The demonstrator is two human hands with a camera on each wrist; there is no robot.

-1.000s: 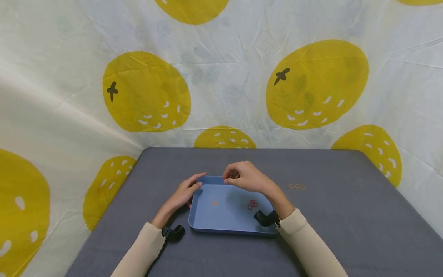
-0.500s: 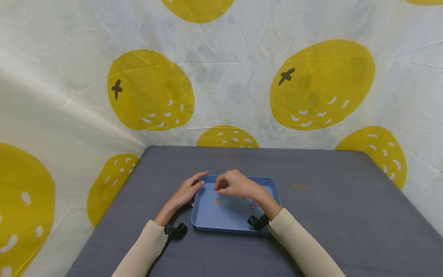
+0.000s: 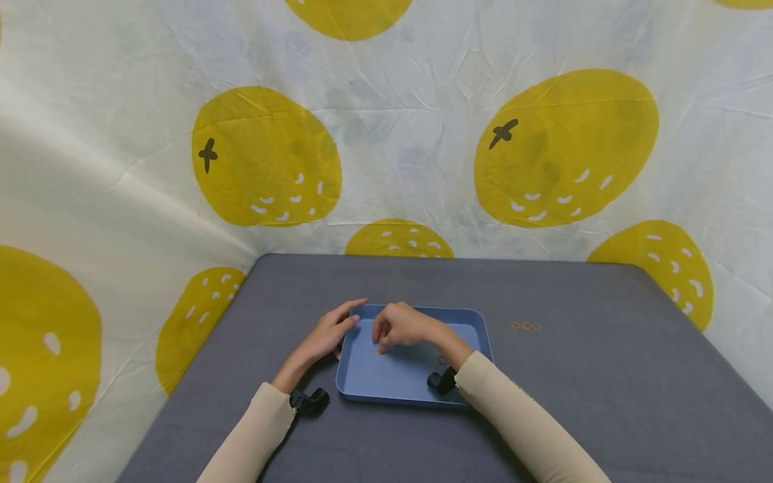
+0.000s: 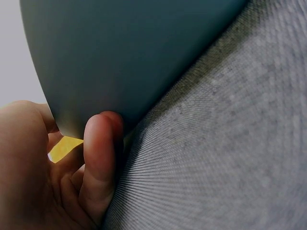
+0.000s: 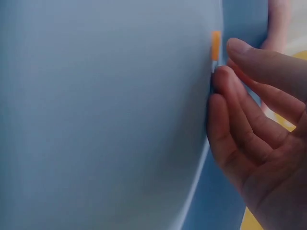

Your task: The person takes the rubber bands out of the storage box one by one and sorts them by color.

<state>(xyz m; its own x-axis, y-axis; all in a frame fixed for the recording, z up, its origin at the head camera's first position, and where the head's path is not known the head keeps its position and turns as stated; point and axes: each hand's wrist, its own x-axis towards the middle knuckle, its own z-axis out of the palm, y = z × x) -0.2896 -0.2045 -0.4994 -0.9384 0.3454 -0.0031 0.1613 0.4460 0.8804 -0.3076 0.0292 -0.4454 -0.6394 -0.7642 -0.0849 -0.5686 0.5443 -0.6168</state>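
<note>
In the head view, a shallow blue tray point(image 3: 417, 392) lies on the table. My left hand point(image 3: 326, 333) grips its left rim near the far corner; the left wrist view shows fingers point(image 4: 99, 148) against the tray's outer wall. Inside the tray, my right hand point(image 3: 406, 325) is low, fingers bent, beside a small orange ring-like piece point(image 3: 382, 350). Seen from the right wrist, thumb and fingertips stand apart next to this orange piece point(image 5: 215, 45); no object shows clearly between them. A small red ring point(image 3: 442, 360) is partly visible near my right forearm, which hides others.
Three thin orange rings point(image 3: 526, 326) lie in a row on the grey tabletop point(image 3: 580, 376), right of the tray. A white cloth point(image 3: 410, 154) printed with yellow fruit hangs behind and beside the table. Black camera mounts sit at both wrists.
My right hand has moved left and down from the tray's far rim to the orange piece inside. The forearm now covers most of the red rings. My left hand keeps its place on the tray.
</note>
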